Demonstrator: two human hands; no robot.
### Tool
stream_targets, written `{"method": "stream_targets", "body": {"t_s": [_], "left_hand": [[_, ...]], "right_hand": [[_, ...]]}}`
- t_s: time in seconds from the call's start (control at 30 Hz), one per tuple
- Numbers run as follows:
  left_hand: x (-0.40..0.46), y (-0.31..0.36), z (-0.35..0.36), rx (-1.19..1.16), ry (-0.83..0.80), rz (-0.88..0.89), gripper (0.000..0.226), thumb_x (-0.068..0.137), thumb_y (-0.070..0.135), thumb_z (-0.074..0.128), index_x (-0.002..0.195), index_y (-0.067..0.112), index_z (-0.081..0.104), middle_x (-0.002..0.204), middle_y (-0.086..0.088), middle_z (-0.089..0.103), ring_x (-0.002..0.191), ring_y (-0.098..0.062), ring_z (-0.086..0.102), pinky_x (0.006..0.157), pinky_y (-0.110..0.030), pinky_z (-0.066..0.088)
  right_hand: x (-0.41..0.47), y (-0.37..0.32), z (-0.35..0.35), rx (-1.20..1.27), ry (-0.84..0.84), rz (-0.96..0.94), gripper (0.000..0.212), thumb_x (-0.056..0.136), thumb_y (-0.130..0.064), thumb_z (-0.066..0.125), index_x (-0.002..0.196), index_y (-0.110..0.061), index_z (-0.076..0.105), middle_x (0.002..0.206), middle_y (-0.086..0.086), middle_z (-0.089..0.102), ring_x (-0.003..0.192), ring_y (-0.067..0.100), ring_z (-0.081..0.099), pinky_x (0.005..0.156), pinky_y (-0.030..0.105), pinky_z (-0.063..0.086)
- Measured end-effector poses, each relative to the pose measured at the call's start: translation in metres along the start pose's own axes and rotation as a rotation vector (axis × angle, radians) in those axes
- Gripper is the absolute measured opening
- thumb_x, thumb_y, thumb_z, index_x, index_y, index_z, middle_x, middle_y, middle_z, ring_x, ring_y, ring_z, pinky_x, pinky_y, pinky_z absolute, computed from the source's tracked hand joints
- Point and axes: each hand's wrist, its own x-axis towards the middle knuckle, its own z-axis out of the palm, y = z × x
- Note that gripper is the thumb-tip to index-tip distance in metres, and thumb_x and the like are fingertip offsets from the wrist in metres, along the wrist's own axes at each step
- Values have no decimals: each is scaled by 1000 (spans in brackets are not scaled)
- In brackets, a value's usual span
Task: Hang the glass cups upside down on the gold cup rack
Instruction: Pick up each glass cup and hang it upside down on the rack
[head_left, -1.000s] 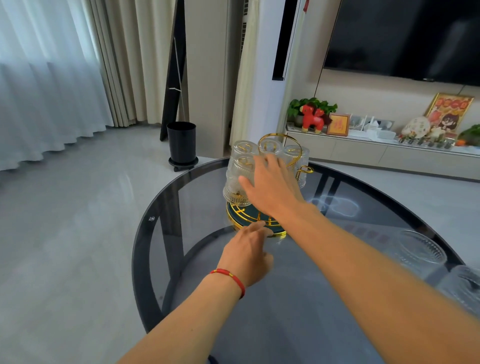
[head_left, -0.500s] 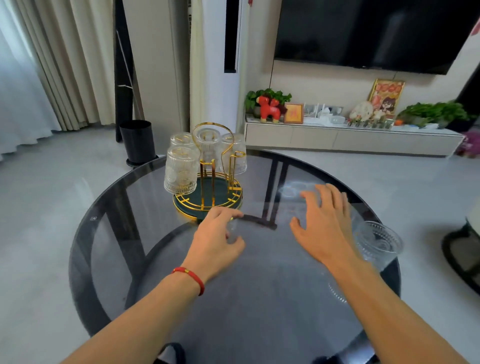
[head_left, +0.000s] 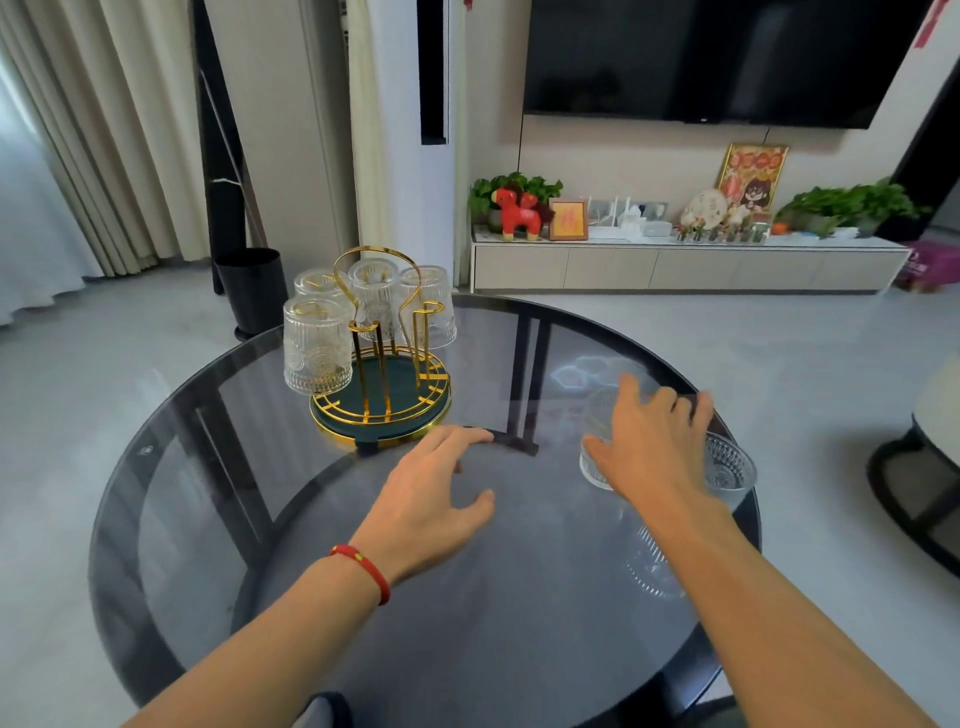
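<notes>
The gold cup rack (head_left: 382, 413) with a dark green base stands on the left part of the round glass table (head_left: 156, 467). Several ribbed glass cups hang on it upside down; the nearest one (head_left: 317, 345) is at its front left. My left hand (head_left: 426, 499) hovers flat just in front of the rack base, fingers apart and holding nothing. My right hand (head_left: 649, 447) is spread over a glass cup (head_left: 597, 452) that stands on the table's right side, thumb at its near side, not closed on it. A second glass cup (head_left: 730, 467) stands beside it at the table edge.
A black bin (head_left: 252, 291) stands on the floor behind the rack. A low TV cabinet (head_left: 675, 267) with plants and ornaments runs along the far wall. A dark round piece of furniture (head_left: 914, 467) sits close to the table's right edge.
My right hand left the rack and swung right across the table to the standing cup. The view turned right with it. My left hand stayed near the rack base.
</notes>
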Motion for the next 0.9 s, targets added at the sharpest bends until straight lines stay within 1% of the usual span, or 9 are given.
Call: {"method": "stream_targets", "body": {"t_s": [0.13, 0.27, 0.33, 0.4, 0.47, 0.6, 0.7, 0.8, 0.9], "left_hand": [[-1, 10, 2, -201, -69, -26, 70, 86, 55, 67, 148, 42, 38, 138, 21, 52, 118, 7, 51, 95, -26, 53], [2, 22, -6, -650, -113, -174, 107, 71, 64, 76, 156, 48, 14, 138, 32, 45, 126, 10, 49, 100, -23, 47], [2, 23, -9, -649, -83, -204, 111, 64, 60, 80, 157, 40, 22, 137, 28, 49, 127, 6, 50, 101, -28, 51], [1, 20, -17, -666, -36, -278, 103, 62, 51, 86, 151, 32, 39, 137, 11, 59, 123, -7, 59, 95, -39, 58], [1, 12, -25, -748, -23, -325, 78, 68, 35, 90, 137, 30, 55, 123, 0, 68, 104, -20, 72, 79, -48, 64], [0, -5, -35, -836, 42, -394, 49, 79, 27, 86, 123, 27, 64, 106, -7, 71, 87, -26, 76, 62, -53, 64], [3, -15, -37, -946, 134, -478, 46, 81, 28, 85, 121, 20, 62, 102, -12, 74, 88, -25, 76, 62, -54, 63], [8, -24, -40, -1125, 158, -525, 42, 89, 24, 76, 124, 10, 58, 99, -9, 77, 93, -26, 75, 68, -56, 63], [11, -31, -41, -1201, 81, -535, 47, 86, 27, 76, 126, 12, 57, 114, -14, 73, 105, -30, 72, 79, -60, 61]], "right_hand": [[-10, -10, -9, 481, 13, -164, 96, 72, -28, 81, 153, -29, 30, 129, 9, 42, 118, 29, 36, 101, 37, 37], [-34, -33, -23, 847, -161, -353, 103, 61, -35, 80, 150, -44, 29, 126, -5, 40, 122, 15, 35, 92, 31, 40], [-44, -46, -24, 850, -211, -492, 105, 62, -34, 82, 152, -44, 28, 128, -6, 43, 124, 17, 38, 99, 35, 44], [-47, -55, -25, 900, -221, -531, 106, 61, -41, 84, 152, -45, 30, 127, -11, 47, 124, 12, 39, 101, 28, 42], [-47, -60, -24, 990, -218, -509, 102, 60, -49, 84, 148, -50, 32, 128, -19, 52, 124, 4, 43, 99, 19, 39], [-47, -72, -20, 1103, -303, -437, 90, 70, -61, 77, 147, -55, 30, 145, -19, 48, 134, -1, 45, 107, 26, 40], [-44, -75, -14, 1113, -470, -296, 83, 76, -63, 66, 149, -49, 31, 148, -13, 45, 136, 8, 47, 107, 31, 40], [-44, -81, -9, 1392, -706, -72, 40, 101, -50, 52, 138, -36, 49, 137, -3, 64, 115, 18, 69, 100, 36, 51], [-44, -91, -1, 1669, -712, 81, 27, 107, -35, 48, 130, -22, 56, 127, 11, 71, 108, 27, 73, 87, 43, 62]]}}
